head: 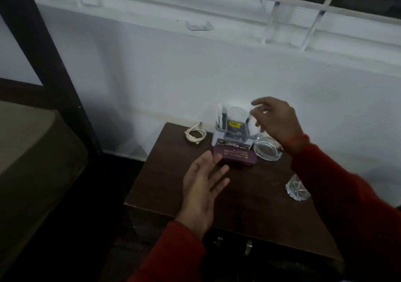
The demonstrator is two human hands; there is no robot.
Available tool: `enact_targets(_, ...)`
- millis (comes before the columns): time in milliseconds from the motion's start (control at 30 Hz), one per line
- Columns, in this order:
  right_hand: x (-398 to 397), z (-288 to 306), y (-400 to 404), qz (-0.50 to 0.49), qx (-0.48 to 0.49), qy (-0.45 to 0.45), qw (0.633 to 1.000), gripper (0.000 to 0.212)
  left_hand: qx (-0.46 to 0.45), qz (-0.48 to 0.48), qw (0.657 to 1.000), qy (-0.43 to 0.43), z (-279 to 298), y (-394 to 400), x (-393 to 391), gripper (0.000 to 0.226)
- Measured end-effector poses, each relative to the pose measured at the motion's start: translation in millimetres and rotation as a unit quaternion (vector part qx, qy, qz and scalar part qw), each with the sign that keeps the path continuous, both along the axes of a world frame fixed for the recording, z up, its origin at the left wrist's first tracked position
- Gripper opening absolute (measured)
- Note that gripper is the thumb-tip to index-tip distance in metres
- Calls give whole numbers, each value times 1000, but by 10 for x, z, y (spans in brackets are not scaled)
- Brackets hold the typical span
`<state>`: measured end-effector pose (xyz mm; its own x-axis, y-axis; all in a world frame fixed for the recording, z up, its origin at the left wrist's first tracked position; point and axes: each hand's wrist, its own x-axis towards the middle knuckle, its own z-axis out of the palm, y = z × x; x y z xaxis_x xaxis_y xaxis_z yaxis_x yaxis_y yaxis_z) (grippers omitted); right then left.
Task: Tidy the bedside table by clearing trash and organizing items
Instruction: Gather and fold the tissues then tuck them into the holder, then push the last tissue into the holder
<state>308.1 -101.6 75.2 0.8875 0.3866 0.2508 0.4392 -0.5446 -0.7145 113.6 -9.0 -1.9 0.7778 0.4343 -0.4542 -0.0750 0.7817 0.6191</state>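
Dark wood bedside table (249, 194) by white wall, both hands above it, holding nothing.
L hand (201, 186): fingers straight, spread, tips near purple glasses case (235, 155). R hand (275, 123): fingers loosely curled beside white organizer caddy (232, 129); glass ashtray (268, 149) just right of case, coiled white cable (195, 135) at back left.

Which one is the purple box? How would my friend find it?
Look at the dark wooden bedside table by the white wall. Near its back stands a white organizer; the purple box lies flat right in front of it, beside a round glass ashtray. It alone is purple, with gold writing on top.
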Motion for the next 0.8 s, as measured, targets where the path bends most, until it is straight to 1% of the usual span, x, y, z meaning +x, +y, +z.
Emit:
enact_targets(100, -435, -206, -510, 10, -30, -31, 999, 15, 72, 16, 997, -7, 27, -42, 11, 23)
enact_targets(200, -714, -500, -958, -26, -41, -107, 993, 19, 193, 19, 981, -9, 19, -128, 23, 22)
enact_targets(267, -710, -662, -1230, -55, -81, -171, 980, 22, 308, 19, 951, -23, -8, -176, 45, 25)
enact_targets(333, -629, -719, -1459, -103, -110, -205, 967, 30, 419, 13, 907, -35, -59, -202, 60, 29)
enact_targets(400, -600, -689, -1580, -181, -108, -170, 963, 44, 528, 1, 849, -31, -120, -211, 56, 30)
enact_targets(467, -583, -701, -1657, -225, -124, -100, 961, 65, 609, -6, 793, -27, -166, -221, 49, 32)
enact_targets(533, -536, -781, -1720, -222, -113, -42, 967, 79, 649, -7, 760, -35, -200, -247, 54, 33)
enact_targets(600, -457, -901, -1799, -207, -68, 3, 976, 84, 668, -19, 743, -42, -234, -313, 79, 34)
enact_targets(633, -427, -959, -1825, -201, -51, 21, 978, 85, 671, -27, 740, -41, -251, -342, 91, 35)
enact_targets(733, -353, -1117, -1851, -188, -28, 60, 980, 88, 668, -38, 742, -35, -300, -384, 116, 35)
enact_targets(800, -303, -1192, -1845, -181, -24, 61, 981, 86, 668, -41, 742, -30, -310, -392, 128, 35)
